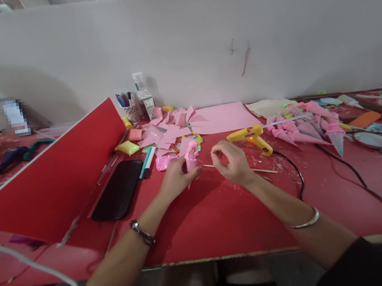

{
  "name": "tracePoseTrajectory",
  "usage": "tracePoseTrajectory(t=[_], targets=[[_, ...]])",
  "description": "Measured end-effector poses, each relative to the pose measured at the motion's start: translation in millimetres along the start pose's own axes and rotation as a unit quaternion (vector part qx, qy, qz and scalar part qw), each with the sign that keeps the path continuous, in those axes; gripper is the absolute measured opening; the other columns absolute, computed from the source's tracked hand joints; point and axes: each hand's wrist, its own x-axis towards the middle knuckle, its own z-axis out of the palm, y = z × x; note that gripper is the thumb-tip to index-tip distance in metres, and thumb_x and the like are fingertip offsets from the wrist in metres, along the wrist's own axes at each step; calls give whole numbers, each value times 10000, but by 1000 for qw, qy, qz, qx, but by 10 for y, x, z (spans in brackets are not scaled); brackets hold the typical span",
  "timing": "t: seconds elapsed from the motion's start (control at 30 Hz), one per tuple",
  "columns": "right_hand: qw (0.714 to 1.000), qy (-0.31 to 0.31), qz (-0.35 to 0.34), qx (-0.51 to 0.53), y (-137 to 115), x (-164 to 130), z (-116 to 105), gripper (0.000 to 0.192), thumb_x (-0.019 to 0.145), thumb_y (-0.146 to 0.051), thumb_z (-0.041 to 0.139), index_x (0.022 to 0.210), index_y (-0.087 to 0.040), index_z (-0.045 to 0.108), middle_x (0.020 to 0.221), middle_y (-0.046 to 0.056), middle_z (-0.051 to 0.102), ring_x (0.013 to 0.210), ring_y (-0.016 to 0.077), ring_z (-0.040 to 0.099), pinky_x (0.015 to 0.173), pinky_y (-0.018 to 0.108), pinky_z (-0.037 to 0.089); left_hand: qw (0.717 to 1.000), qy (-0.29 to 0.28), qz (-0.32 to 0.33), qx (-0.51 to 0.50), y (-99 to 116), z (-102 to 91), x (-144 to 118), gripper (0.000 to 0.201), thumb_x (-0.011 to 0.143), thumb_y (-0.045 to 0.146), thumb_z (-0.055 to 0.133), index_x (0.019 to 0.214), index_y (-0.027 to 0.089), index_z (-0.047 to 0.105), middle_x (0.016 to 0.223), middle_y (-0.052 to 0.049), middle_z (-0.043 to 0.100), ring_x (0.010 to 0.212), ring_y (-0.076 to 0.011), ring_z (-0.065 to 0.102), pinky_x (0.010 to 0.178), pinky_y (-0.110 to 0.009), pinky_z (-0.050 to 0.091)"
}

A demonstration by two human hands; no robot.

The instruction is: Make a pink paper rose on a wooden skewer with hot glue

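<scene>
My left hand [178,177] is wrapped round a small pink paper cone [191,161] topped with pink clay, held upright above the red table. The cone's lower part is partly hidden by my thumb. To its right, apart from the cone, my right hand [231,160] has its thumb and forefinger pressed together; whatever they hold, if anything, is too small to name. A thin wooden stick [264,170] lies on the table, passing behind my right hand. A shiny pink packet [166,161] sits just left of the cone.
A yellow glue gun [252,138] with its black cord lies right of my hands. Several pink clay-topped cones [305,126] are piled farther right. Pink paper scraps [171,134] lie behind. A black phone [117,190] and a red board [61,179] stand at the left.
</scene>
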Motion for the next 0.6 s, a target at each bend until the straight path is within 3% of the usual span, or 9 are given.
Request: tracePoseTrajectory(t=[0.23, 0.6], targets=[[994, -21, -81, -68, 10, 11, -20, 98, 774, -152, 417, 692, -197, 446, 573, 5, 517, 541, 126, 458, 531, 237, 384, 1000, 16, -3, -11, -13, 14, -4, 265, 658, 378, 512, 556, 171, 383, 504, 56, 374, 487, -78, 322, 450, -201, 246], [991, -41, -89, -94, 13, 16, -29, 141, 777, -158, 412, 664, -209, 479, 548, -4, 529, 526, 122, 478, 537, 237, 375, 1000, 17, -12, -7, -9, 5, 4, 276, 661, 371, 522, 536, 175, 374, 478, 64, 337, 460, -72, 291, 439, -205, 227]])
